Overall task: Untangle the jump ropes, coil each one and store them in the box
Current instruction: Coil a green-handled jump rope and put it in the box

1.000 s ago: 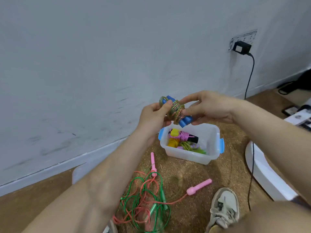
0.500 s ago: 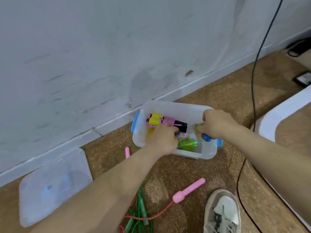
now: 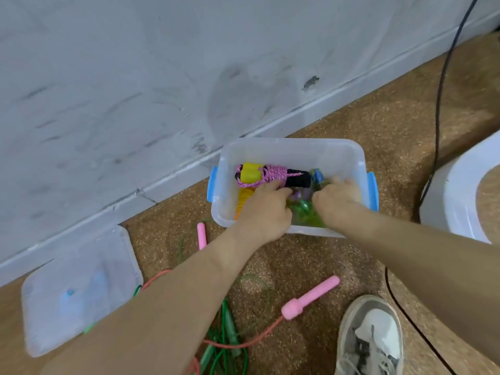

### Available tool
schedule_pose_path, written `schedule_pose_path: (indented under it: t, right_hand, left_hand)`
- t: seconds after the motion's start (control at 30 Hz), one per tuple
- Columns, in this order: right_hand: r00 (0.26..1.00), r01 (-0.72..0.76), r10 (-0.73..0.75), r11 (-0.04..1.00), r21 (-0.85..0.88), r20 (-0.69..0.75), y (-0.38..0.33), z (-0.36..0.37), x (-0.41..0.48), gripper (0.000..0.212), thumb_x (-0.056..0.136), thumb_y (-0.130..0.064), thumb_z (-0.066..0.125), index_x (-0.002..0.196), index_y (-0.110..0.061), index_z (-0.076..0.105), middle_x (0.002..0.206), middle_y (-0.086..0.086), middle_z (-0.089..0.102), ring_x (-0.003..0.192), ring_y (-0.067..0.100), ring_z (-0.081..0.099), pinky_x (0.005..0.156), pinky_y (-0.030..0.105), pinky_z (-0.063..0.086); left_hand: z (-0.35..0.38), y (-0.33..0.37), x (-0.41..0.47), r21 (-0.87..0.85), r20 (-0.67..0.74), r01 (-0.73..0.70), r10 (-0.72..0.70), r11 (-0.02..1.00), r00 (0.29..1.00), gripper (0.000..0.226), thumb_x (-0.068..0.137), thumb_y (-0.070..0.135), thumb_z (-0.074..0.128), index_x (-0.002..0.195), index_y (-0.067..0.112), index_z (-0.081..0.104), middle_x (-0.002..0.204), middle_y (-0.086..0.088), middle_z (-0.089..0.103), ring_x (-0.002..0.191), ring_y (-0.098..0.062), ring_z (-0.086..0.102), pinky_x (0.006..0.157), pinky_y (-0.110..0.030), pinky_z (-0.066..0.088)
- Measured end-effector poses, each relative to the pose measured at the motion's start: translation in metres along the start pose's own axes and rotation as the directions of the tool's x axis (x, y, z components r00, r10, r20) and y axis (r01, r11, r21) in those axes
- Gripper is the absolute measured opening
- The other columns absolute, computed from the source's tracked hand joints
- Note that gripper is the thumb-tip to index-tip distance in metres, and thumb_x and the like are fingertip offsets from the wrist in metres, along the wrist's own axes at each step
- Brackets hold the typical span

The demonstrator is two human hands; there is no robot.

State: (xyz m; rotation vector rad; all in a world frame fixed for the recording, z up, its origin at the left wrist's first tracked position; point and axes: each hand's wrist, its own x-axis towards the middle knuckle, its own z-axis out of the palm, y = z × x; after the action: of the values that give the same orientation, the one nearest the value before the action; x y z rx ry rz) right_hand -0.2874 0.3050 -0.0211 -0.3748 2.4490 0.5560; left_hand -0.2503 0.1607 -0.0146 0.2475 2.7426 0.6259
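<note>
1. Quick update: a second ago the blue-handled coil (image 3: pixel 317 176) was up in the air between both hands. Now it's down inside the box (image 3: pixel 292 144), at the right end, just past the right hand (image 3: pixel 338 197).
2. The right hand's fingers are bent down toward it, but it's blurry there. I honestly can't tell if they're pinching the coil or have let go.
3. The left hand (image 3: pixel 266 209) has dropped into the box too. It's knuckles up, fingers curled down against the pink-wrapped bundle (image 3: pixel 270 175) lying toward the back wall. I can't tell if it's gripping anything or just shoving stuff over.
4. The green coil (image 3: pixel 305 215) sits by the front wall, between the two hands.
5. My read is that the blue one is basically stored, so that's another rope ticked off.
6. It's not finished though. The green rope (image 3: pixel 228 324) and the pink-handled rope (image 3: pixel 311 297) are in a tangle on the floor in front of the box. The lid (image 3: pixel 78 288) is off, lying at the floor's wall edge to the left.
</note>
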Motion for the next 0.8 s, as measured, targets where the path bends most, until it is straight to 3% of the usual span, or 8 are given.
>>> schedule_pose_path:
  t: [0.1,0.2,0.3,0.37,0.5,0.6,0.73,0.8]
  right_hand:
    - [1.0,0.0,0.0,0.998,0.059,0.007,0.004,-0.01,-0.008,0.03,0.093,-0.02,0.051,0.121,-0.021,0.061,0.129,0.003,0.057,0.125,0.028,0.042,0.096,0.035,0.036]
    - [0.98,0.031,0.013,0.976,0.214,-0.2,0.004,-0.032,-0.023,0.016,0.092,-0.021,0.053,0.101,-0.014,0.064,0.098,0.007,0.061,0.097,0.029,0.058,0.072,0.032,0.043]
    - [0.892,0.321,-0.155,0.878,0.355,-0.424,-0.019,-0.046,-0.043,0.016,0.094,-0.019,0.044,0.087,-0.017,0.058,0.078,0.002,0.059,0.07,0.021,0.053,0.06,0.029,0.036]
    - [0.801,0.559,-0.358,0.733,0.388,-0.48,-0.045,-0.039,-0.062,0.015,0.091,-0.02,0.047,0.086,-0.021,0.061,0.075,-0.002,0.063,0.072,0.019,0.059,0.061,0.031,0.043]
    - [0.706,0.705,-0.694,0.667,0.24,-0.141,-0.1,0.012,-0.085,0.029,0.082,-0.042,0.061,0.108,-0.031,0.057,0.096,-0.005,0.06,0.097,0.022,0.06,0.074,0.033,0.047]
    - [0.713,0.691,-0.684,0.723,0.011,0.153,-0.117,0.058,-0.086,0.071,0.078,-0.042,0.072,0.136,-0.028,0.035,0.127,0.006,0.042,0.119,0.028,0.046,0.086,0.038,0.045]
    - [0.752,0.659,-0.656,0.751,-0.043,0.063,-0.127,0.093,-0.083,0.05,0.089,-0.026,0.059,0.133,-0.025,0.037,0.125,0.008,0.042,0.116,0.03,0.051,0.085,0.042,0.049]
    - [0.753,0.658,-0.658,0.753,0.018,0.011,-0.137,0.093,-0.08,0.028,0.092,-0.026,0.053,0.119,-0.021,0.048,0.113,0.005,0.05,0.108,0.029,0.058,0.083,0.04,0.05]
  left_hand:
    - [-0.01,-0.007,-0.039,-0.183,-0.187,-0.025,-0.009,0.983,0.982,0.035,0.082,0.007,0.048,0.109,0.014,0.068,0.118,-0.002,0.059,0.112,-0.019,0.049,0.097,-0.025,0.035]
    - [-0.011,-0.035,-0.092,-0.236,-0.302,0.08,-0.151,0.968,0.941,0.025,0.077,0.005,0.051,0.085,0.018,0.071,0.092,0.005,0.06,0.093,-0.01,0.051,0.083,-0.014,0.033]
    - [0.009,-0.09,-0.151,-0.209,-0.238,0.409,-0.452,0.888,0.86,0.023,0.076,0.003,0.056,0.076,0.021,0.069,0.082,0.003,0.056,0.087,-0.018,0.053,0.075,-0.022,0.034]
    - [0.027,-0.119,-0.189,-0.136,-0.112,0.553,-0.568,0.822,0.816,0.021,0.074,0.007,0.059,0.076,0.026,0.067,0.084,-0.002,0.059,0.089,-0.024,0.059,0.076,-0.028,0.039]
    - [0.06,-0.134,-0.237,-0.078,0.16,0.604,-0.588,0.793,0.793,0.031,0.075,0.033,0.07,0.104,0.023,0.063,0.109,-0.006,0.048,0.104,-0.028,0.055,0.095,-0.031,0.042]
    - [0.07,-0.13,-0.245,-0.203,0.086,0.62,-0.617,0.758,0.783,0.051,0.074,0.033,0.073,0.115,0.023,0.046,0.125,-0.008,0.045,0.111,-0.028,0.05,0.094,-0.036,0.043]
    - [0.076,-0.136,-0.245,-0.281,0.159,0.726,-0.716,0.627,0.68,0.049,0.078,0.021,0.071,0.118,0.019,0.042,0.1,-0.01,0.066,0.093,-0.032,0.064,0.074,-0.034,0.046]
    - [0.07,-0.142,-0.247,-0.348,0.256,0.741,-0.702,0.574,0.664,0.022,0.08,0.018,0.069,0.099,0.019,0.059,0.076,-0.007,0.068,0.077,-0.028,0.068,0.067,-0.031,0.049]
